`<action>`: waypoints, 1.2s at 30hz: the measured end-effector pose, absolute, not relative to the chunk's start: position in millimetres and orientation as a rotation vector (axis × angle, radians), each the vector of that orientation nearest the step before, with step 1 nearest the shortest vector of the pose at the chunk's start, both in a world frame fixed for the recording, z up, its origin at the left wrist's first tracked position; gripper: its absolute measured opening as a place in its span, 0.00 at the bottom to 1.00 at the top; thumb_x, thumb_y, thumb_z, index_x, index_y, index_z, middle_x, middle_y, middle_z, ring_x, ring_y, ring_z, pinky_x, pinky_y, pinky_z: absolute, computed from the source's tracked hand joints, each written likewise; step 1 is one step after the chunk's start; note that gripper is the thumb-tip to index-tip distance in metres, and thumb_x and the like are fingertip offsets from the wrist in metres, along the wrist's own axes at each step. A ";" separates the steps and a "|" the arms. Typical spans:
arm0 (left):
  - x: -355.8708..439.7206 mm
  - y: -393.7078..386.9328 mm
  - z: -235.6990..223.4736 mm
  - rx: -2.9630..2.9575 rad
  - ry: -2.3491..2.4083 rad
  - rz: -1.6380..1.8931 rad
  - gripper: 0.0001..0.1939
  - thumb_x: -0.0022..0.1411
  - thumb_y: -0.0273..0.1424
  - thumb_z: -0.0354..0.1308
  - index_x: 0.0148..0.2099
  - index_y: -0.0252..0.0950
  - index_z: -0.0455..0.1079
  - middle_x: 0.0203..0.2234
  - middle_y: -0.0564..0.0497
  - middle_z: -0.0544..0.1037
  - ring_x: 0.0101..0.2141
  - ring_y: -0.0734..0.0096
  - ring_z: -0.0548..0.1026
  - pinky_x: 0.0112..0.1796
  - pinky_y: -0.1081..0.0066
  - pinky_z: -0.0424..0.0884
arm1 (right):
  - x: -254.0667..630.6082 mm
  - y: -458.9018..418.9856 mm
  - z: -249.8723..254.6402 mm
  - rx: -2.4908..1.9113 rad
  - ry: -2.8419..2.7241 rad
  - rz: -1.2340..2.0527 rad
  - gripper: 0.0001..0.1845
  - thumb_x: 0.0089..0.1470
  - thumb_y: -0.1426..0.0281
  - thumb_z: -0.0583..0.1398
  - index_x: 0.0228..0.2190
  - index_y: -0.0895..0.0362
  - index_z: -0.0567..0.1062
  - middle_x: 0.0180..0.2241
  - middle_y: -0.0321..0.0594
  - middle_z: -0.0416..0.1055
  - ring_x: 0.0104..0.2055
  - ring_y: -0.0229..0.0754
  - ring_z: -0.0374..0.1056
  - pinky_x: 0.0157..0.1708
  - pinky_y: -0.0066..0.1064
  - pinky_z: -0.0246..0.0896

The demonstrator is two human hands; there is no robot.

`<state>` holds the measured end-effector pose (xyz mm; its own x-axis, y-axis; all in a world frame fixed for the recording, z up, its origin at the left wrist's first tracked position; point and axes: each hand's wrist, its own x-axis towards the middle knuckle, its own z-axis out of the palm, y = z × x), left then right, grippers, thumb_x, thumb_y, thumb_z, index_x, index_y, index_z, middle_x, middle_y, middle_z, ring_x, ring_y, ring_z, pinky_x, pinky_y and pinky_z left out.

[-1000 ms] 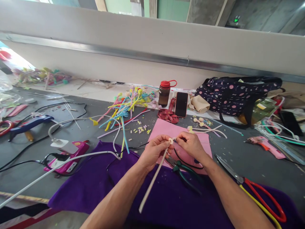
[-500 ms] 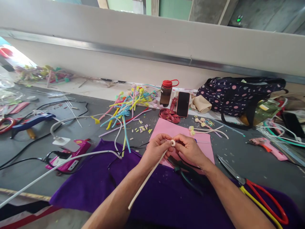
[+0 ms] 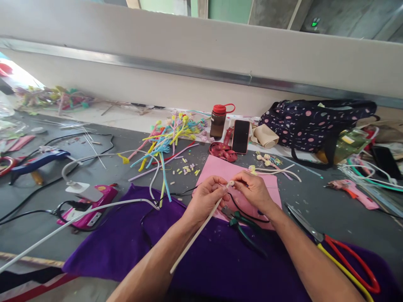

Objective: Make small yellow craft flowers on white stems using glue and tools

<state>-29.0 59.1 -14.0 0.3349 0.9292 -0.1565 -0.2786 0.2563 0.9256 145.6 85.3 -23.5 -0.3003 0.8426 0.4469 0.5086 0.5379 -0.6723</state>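
Note:
My left hand (image 3: 209,195) is closed on a cream pipe cleaner (image 3: 195,239), whose long straight end slants down past the wrist. At its upper end is a small coiled loop (image 3: 231,183), between my two hands. My right hand (image 3: 252,191) pinches at this coil with thumb and forefinger. Below the hands, green-handled pliers (image 3: 242,228) lie across the edge of a pink sheet (image 3: 209,170) and a purple cloth (image 3: 116,239). A black cord (image 3: 239,209) curves under my right hand.
Large scissors (image 3: 321,239) with red and yellow handles lie at right, beyond them a pink glue gun (image 3: 355,195). Ahead are coloured pipe cleaners (image 3: 166,147), cut bits, a bottle (image 3: 218,123), a phone (image 3: 241,136) and a patterned bag (image 3: 299,126). A magenta power strip (image 3: 91,207) with cables stands left.
My right hand has shifted slightly up and right at the coil, which now shows turned at another angle. More of the pliers is visible beneath the hands.

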 end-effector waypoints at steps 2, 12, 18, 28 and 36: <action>-29.6 60.7 -15.1 0.942 0.859 0.929 0.12 0.55 0.37 0.57 0.37 0.35 0.63 0.19 0.54 0.74 0.17 0.77 0.70 0.18 0.79 0.64 | 144.6 83.8 -22.8 -1.059 -1.994 0.513 0.05 0.54 0.74 0.58 0.28 0.55 0.73 0.26 0.36 0.70 0.29 0.38 0.65 0.29 0.27 0.58; -32.7 66.2 -20.8 0.974 0.963 0.878 0.14 0.50 0.36 0.63 0.31 0.34 0.63 0.20 0.53 0.74 0.17 0.77 0.71 0.17 0.80 0.63 | 132.6 72.7 -19.4 -0.966 -2.038 0.500 0.06 0.54 0.77 0.58 0.32 0.55 0.73 0.31 0.39 0.70 0.34 0.39 0.67 0.35 0.30 0.61; -30.9 64.9 -18.0 0.942 0.964 0.907 0.13 0.50 0.37 0.62 0.29 0.33 0.65 0.16 0.55 0.72 0.13 0.81 0.66 0.16 0.80 0.61 | 132.9 69.2 -17.2 -0.976 -2.042 0.552 0.07 0.54 0.76 0.58 0.35 0.55 0.74 0.33 0.40 0.71 0.35 0.40 0.67 0.34 0.31 0.62; -37.7 68.4 -19.3 0.762 0.771 0.778 0.11 0.53 0.35 0.61 0.33 0.31 0.69 0.20 0.51 0.75 0.16 0.80 0.70 0.16 0.82 0.62 | 132.9 72.4 -15.2 -0.999 -1.869 0.621 0.03 0.53 0.70 0.61 0.29 0.55 0.76 0.27 0.37 0.73 0.29 0.38 0.68 0.30 0.28 0.62; -36.5 69.0 -20.7 0.784 0.842 0.815 0.10 0.51 0.34 0.61 0.26 0.32 0.65 0.12 0.56 0.69 0.10 0.84 0.61 0.12 0.82 0.54 | 134.3 70.9 -12.4 -0.983 -1.956 0.723 0.07 0.54 0.69 0.60 0.35 0.54 0.77 0.30 0.37 0.76 0.31 0.37 0.70 0.31 0.26 0.64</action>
<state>-36.5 69.0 -20.7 0.4201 0.8494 -0.3194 -0.2922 0.4598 0.8385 134.3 70.9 -12.4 -0.3665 0.8371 0.4061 0.3714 0.5319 -0.7610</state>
